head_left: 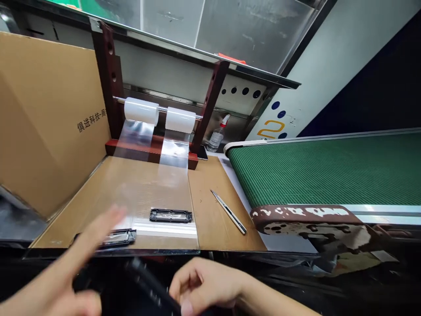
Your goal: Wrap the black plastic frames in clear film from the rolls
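Note:
My right hand [207, 281] pinches the end of a long black plastic part [149, 281], tilted and blurred, below the table's front edge. My left hand [70, 272] is at the lower left, its index finger stretched out and thumb apart, holding nothing I can see. Partly behind that finger, a black rectangular frame [130, 237] lies on the film near the front edge. Farther right on the film rests a second black frame [171, 220] with a clear middle. Two strips of clear film come down from a left roll [141, 110] and a right roll [180, 119].
A penknife-like cutter [228, 211] lies on the cardboard [210, 228]. To the left stands a large cardboard box [49, 118]. A green conveyor belt [329, 171] runs along the right. Behind the dark red roll stand [144, 152] is a clear spray bottle [215, 139].

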Motion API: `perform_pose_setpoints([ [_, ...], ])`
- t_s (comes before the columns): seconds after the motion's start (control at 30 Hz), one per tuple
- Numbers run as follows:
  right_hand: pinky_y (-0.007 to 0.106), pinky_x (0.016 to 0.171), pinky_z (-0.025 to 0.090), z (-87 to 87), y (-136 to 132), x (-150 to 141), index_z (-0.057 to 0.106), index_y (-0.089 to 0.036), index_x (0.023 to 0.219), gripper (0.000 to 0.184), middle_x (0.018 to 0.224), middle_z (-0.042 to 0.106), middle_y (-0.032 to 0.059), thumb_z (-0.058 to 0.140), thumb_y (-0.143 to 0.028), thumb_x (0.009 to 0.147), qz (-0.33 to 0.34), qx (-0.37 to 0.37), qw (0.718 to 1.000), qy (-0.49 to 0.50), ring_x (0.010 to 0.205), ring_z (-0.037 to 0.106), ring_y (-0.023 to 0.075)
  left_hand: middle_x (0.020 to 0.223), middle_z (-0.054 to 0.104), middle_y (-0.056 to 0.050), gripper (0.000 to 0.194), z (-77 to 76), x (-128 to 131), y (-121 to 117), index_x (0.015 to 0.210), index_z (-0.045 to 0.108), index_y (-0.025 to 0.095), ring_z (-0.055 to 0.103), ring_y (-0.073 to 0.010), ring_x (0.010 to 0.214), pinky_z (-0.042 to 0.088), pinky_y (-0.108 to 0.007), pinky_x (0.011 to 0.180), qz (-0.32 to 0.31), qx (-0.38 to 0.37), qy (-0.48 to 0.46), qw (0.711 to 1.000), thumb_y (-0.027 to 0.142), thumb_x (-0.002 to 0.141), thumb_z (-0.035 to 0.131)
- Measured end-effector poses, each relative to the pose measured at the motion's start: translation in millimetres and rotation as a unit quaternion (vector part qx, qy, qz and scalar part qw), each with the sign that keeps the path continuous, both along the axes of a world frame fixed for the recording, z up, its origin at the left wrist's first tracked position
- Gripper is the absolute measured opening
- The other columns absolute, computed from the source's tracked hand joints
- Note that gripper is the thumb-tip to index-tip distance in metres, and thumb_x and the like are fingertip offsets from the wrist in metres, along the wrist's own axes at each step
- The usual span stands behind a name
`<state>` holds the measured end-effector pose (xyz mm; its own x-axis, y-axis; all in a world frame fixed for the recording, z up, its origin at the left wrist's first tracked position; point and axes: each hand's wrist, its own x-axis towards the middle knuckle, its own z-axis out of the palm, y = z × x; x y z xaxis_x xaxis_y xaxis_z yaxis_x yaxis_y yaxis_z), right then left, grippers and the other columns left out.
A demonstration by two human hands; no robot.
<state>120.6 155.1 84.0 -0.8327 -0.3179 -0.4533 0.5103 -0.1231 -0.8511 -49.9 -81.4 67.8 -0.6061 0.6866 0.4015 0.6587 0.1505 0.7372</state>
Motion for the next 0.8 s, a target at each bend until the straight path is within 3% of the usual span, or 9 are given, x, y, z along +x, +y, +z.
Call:
perform_pose_setpoints([
  [0.03,0.016,0.057,0.042,6.2,-1,-9,0.064,-0.016,0.075,0.040,0.066,0.058,-0.0050,0.084,-0.045,0.055,-0.029,0.042,0.997,0.049,0.056,0.049,0.0052,0.157,0.028,0.003,0.094,6.6,-21,3,0.145,0.032,0.032,0.019,-0.0317,0.144,0.008,-0.042,0.120,0.043,0.014,-0.135,0.990,0.083,0.067,0.046],
  [0.07,0.020,0.062,0.045,13.0,-2,-19,0.065,-0.017,0.078,0.032,0.070,0.060,-0.0038,0.082,-0.037,0.060,-0.063,0.105,0.986,0.112,0.061,0.053,0.0074,0.161,0.016,0.005,0.101,12.6,-42,6,0.147,0.024,0.029,0.008,-0.0272,0.146,0.003,-0.034,0.120,0.090,0.030,-0.268,0.959,0.083,0.065,0.049],
  [0.13,0.026,0.072,0.048,24.1,-5,-42,0.065,-0.019,0.084,0.021,0.079,0.063,-0.0012,0.075,-0.026,0.067,-0.131,0.263,0.920,0.260,0.072,0.058,0.0123,0.162,0.008,-0.006,0.093,21.2,-80,11,0.150,0.005,0.017,0.007,-0.0250,0.147,0.008,-0.036,0.119,0.120,0.026,-0.367,0.922,0.076,0.082,0.027],
  [0.23,0.030,0.079,0.050,25.6,-12,-76,0.062,-0.019,0.094,0.023,0.090,0.063,0.0026,0.070,-0.020,0.072,-0.156,0.430,0.785,0.417,0.084,0.060,0.0167,0.150,0.037,-0.022,0.087,24.3,-109,14,0.148,0.013,0.009,0.047,-0.0308,0.130,0.040,-0.044,0.107,0.055,-0.012,-0.481,0.875,0.070,0.086,0.025],
  [0.33,0.031,0.082,0.052,11.7,-19,-102,0.061,-0.018,0.102,0.027,0.096,0.063,0.0052,0.068,-0.019,0.077,-0.114,0.498,0.722,0.466,0.089,0.060,0.0184,0.123,0.064,-0.023,0.086,20.7,-110,9,0.142,0.031,0.007,0.065,-0.0311,0.108,0.051,-0.042,0.095,-0.010,-0.059,-0.549,0.834,0.069,0.083,0.038],
  [0.47,0.033,0.084,0.052,-8.8,-26,-120,0.061,-0.017,0.105,0.029,0.100,0.063,0.0074,0.068,-0.018,0.078,-0.096,0.539,0.693,0.469,0.093,0.060,0.0203,0.113,0.071,-0.019,0.078,13.2,-111,0,0.133,0.045,0.008,0.066,-0.0288,0.106,0.049,-0.037,0.097,-0.051,-0.072,-0.582,0.808,0.068,0.082,0.044],
  [0.8,0.034,0.084,0.051,-18.7,-35,-134,0.061,-0.018,0.106,0.025,0.102,0.062,0.0078,0.067,-0.020,0.082,-0.059,0.560,0.699,0.440,0.094,0.059,0.0202,0.113,0.072,-0.014,0.071,5.3,-117,-1,0.128,0.052,0.014,0.064,-0.0270,0.111,0.048,-0.037,0.099,-0.077,-0.068,-0.586,0.804,0.068,0.083,0.044],
])
